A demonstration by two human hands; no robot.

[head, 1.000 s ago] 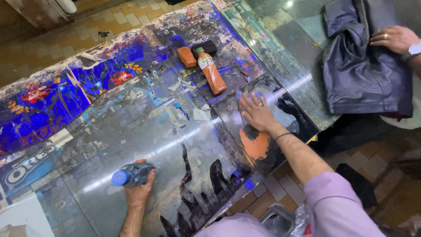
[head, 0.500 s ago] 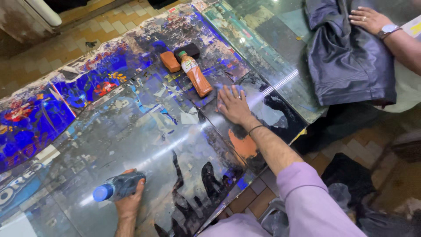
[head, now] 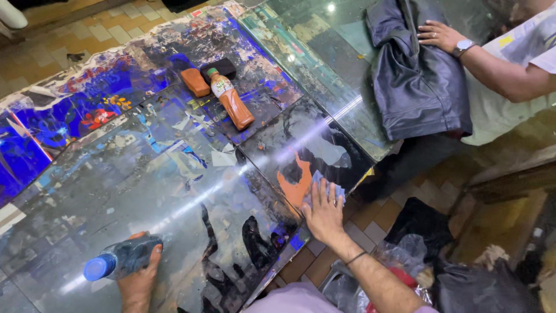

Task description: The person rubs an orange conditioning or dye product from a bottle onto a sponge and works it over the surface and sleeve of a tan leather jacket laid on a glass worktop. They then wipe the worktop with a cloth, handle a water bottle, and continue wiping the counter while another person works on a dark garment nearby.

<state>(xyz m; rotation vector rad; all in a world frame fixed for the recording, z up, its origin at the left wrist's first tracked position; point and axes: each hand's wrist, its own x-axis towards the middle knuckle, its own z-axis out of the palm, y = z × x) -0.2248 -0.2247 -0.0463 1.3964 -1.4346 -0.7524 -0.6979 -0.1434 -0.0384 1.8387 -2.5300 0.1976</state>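
Right hand [head: 324, 215] fingers spread flat on blue cloth [head: 325, 188] — left hand [head: 138, 277] (curled) grips bottle [head: 119, 260].

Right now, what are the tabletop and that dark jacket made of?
The tabletop looks like clear glass: it is glossy, with a bright streak of reflected light, and colourful pictures show beneath it. The dark jacket seems leather or imitation leather: it has a soft sheen and heavy folds.
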